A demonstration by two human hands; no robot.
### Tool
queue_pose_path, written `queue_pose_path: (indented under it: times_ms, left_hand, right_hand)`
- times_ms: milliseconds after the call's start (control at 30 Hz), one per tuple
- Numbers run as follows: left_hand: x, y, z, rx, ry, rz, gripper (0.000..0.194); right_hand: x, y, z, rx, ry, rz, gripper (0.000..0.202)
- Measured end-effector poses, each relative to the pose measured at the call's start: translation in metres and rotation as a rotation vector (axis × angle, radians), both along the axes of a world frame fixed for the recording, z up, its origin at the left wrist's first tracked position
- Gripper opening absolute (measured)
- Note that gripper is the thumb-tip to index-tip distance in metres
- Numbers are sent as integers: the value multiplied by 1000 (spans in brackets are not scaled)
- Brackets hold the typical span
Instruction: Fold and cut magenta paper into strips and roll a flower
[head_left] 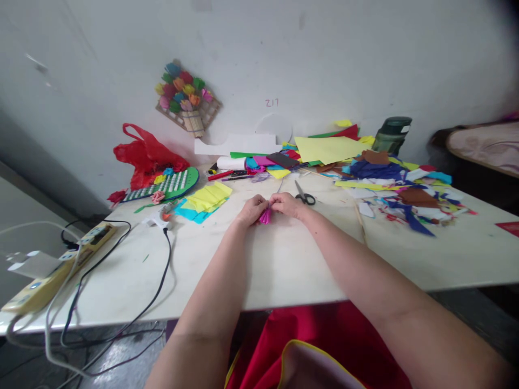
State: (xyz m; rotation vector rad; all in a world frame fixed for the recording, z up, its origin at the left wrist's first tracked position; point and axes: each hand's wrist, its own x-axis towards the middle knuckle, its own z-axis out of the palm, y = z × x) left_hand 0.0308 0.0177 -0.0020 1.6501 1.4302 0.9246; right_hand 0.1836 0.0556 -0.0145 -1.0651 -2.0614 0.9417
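Note:
A small pleated piece of magenta paper [265, 216] is pinched between my two hands above the middle of the table. My left hand [254, 209] has its fingers closed on the paper's left side. From the right, my right hand [285, 204] grips its upper end, the fingertips close to those of my left hand. A thin stick or wire [280, 185] rises behind the fingers; which hand touches it I cannot tell. Black-handled scissors [306, 199] lie just beyond my right hand, blades pointing away.
Yellow crepe paper [208, 196] lies on blue sheets at the left. A glue gun [160, 217] with its cord and a power strip [60, 273] are further left. Paper scraps [417, 197] and a dark green bottle [391, 135] stand right. A red bag [146, 154] sits back left.

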Motion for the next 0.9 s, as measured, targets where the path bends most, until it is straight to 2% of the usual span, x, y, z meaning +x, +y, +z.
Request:
queue_pose_path:
  times_ms: [267, 467, 733, 900]
  left_hand:
    - [1, -4, 2, -8, -7, -27, 16]
    - [2, -3, 1, -94, -172, -134, 20]
    - [2, -3, 3, -161, -254, -139, 21]
    - [1, -2, 0, -168, -287, -154, 18]
  right_hand:
    - [0, 0, 0, -16, 3, -12, 7]
    - [-3, -4, 2, -70, 74, -65, 8]
    - [-6, -1, -2, -88, 139, -146, 8]
    - [-4, -6, 5, -109, 118, -154, 10]
